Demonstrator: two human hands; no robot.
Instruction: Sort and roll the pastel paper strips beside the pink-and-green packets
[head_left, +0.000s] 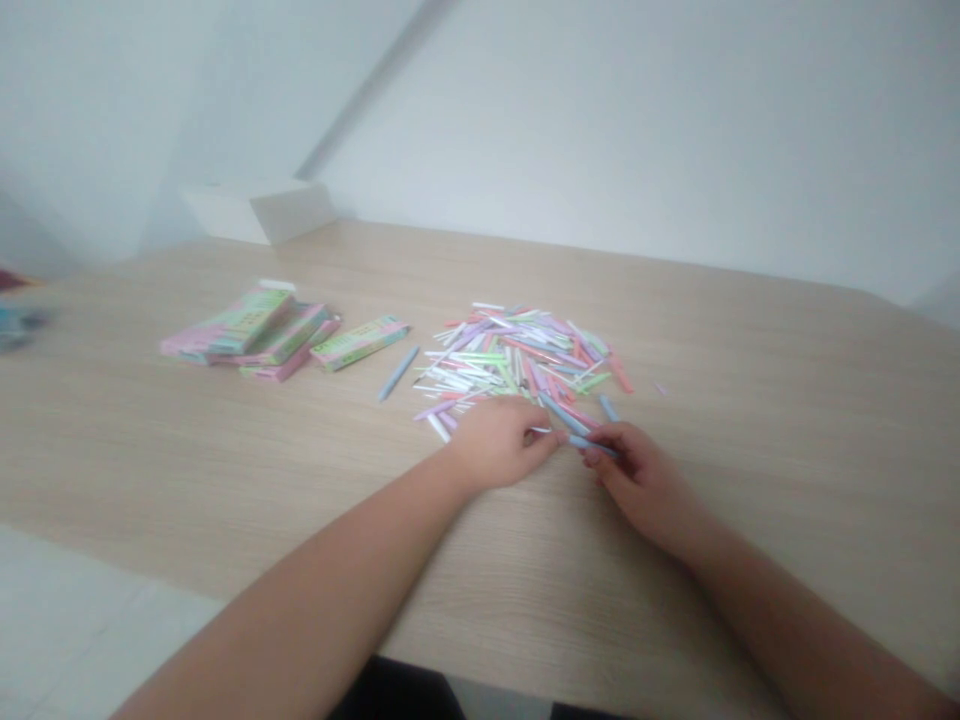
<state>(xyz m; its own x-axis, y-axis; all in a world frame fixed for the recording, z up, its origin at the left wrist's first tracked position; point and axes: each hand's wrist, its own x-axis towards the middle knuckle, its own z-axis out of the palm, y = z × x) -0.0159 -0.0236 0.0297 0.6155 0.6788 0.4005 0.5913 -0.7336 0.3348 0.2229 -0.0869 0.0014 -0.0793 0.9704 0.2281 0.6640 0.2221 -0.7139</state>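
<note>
My left hand (501, 440) pinches a thin white stick (541, 430), which looks like a pen refill. Its tip meets the end of a blue pen barrel (591, 443), gripped between the thumb and fingers of my right hand (641, 485). Just beyond both hands lies a loose pile of pen parts (517, 350) in white, purple, green, coral and blue. Another blue pen piece (609, 408) rests behind my right hand. To the left of the pile is a separate blue pen (398, 373). Blur hides the exact fit between stick and barrel.
Several pink and green printed boxes (255, 320) are stacked on the left, with a similar box (360, 343) beside them. A white box (259, 212) stands near the wall at the back of the wooden table (787, 420). A small purple piece (659, 388) lies right of the pile.
</note>
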